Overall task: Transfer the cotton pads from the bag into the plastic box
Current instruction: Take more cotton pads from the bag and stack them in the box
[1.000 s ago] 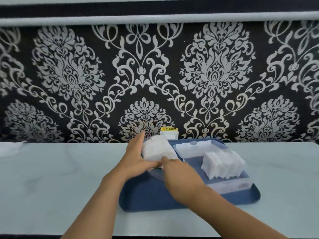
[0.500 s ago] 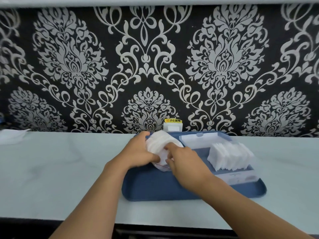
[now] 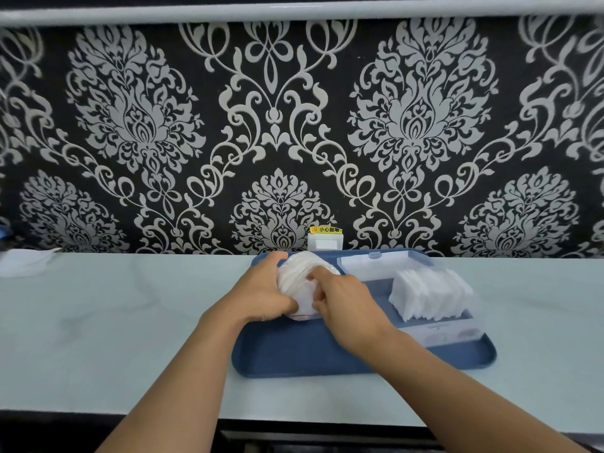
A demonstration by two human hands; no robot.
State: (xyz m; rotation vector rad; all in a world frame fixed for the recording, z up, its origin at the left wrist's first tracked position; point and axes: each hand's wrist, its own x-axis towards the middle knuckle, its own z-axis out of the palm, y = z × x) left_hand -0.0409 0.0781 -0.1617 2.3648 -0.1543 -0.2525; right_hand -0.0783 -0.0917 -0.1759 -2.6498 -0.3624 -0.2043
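Observation:
A clear bag of round white cotton pads (image 3: 299, 282) stands on the left part of a blue tray (image 3: 294, 358). My left hand (image 3: 261, 291) grips the bag from its left side. My right hand (image 3: 340, 297) curls its fingers onto the bag's right front, near the red-edged opening at the bottom. To the right on the tray sits a clear plastic box (image 3: 441, 333) with its lid (image 3: 376, 264) folded back. A row of square white pads (image 3: 428, 297) stands inside the box.
The tray lies on a pale marble-look counter (image 3: 114, 322) against a black and silver patterned wall. A white socket with a yellow label (image 3: 325, 240) is behind the tray. White cloth or paper (image 3: 24, 263) lies at the far left. The counter's front edge runs below my forearms.
The bag has been turned from lying flat to standing more upright between both hands. My right fingers have shifted up onto its front. The camera view has drifted slightly.

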